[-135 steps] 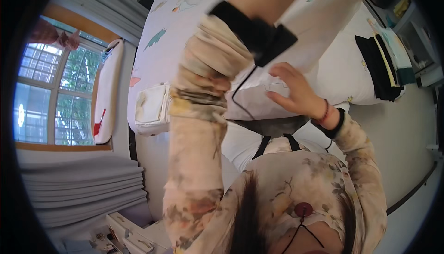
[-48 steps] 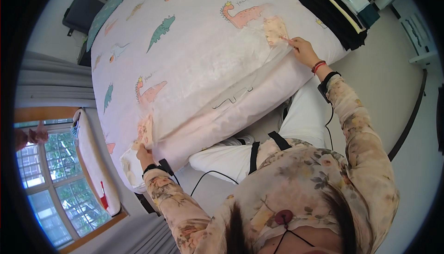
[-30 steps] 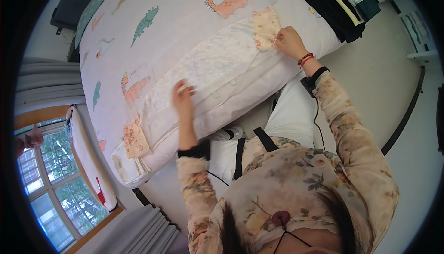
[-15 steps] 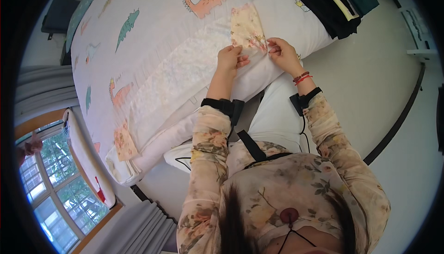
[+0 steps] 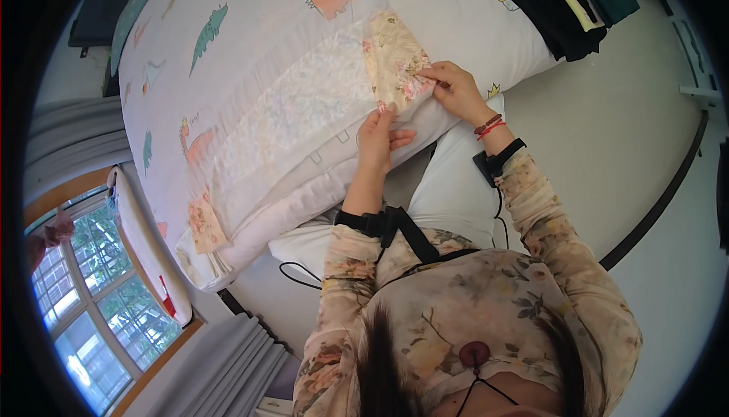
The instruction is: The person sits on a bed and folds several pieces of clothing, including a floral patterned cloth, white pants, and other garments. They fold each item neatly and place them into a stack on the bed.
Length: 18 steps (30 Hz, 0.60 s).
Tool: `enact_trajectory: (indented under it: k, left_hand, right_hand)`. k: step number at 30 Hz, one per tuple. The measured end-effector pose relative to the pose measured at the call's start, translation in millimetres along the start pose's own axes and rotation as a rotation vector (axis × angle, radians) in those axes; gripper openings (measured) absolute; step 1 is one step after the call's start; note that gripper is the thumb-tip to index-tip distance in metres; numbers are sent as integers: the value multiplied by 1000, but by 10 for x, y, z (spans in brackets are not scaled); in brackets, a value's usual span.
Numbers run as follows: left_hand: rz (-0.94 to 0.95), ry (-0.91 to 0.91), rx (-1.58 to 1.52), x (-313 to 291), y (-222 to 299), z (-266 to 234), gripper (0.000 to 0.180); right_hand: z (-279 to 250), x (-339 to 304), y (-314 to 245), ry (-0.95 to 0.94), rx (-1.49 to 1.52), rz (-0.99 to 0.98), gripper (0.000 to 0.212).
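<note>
One flowered end (image 5: 397,52) of the sheer cloth (image 5: 304,96), which lies along the edge of the bed (image 5: 262,7), is pinched at its near corner by the left hand (image 5: 376,140) and at its right side by the right hand (image 5: 458,95). Uneven tugging could skew that end or crease the thin fabric; a loosened pinch might let it slide.

Floral cloth (image 5: 396,52) pinched on bed (image 5: 266,22)
Left hand (image 5: 377,140) at near corner, right hand (image 5: 458,92) at right edge; black clothes (image 5: 541,7) beyond.
</note>
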State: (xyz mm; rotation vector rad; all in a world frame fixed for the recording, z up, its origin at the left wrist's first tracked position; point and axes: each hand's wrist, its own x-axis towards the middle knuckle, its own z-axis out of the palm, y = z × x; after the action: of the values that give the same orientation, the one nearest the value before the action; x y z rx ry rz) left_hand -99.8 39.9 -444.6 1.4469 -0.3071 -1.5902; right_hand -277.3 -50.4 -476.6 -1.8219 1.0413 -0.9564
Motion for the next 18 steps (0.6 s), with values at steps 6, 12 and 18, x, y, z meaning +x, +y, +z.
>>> enact_trajectory:
  k: [6,12,18]
  left_hand:
    - [112,-8,537,428,439,-229,36]
    - [124,-141,98,1158,831,-52,30]
    - [318,-295,-345,1455,902,-131,23]
  right_hand:
    - [-51,-19,32,57,-105,-11,28]
    - [-36,-44,-7,47,-71,15,27]
    - [66,-60,58,162,622,303,43]
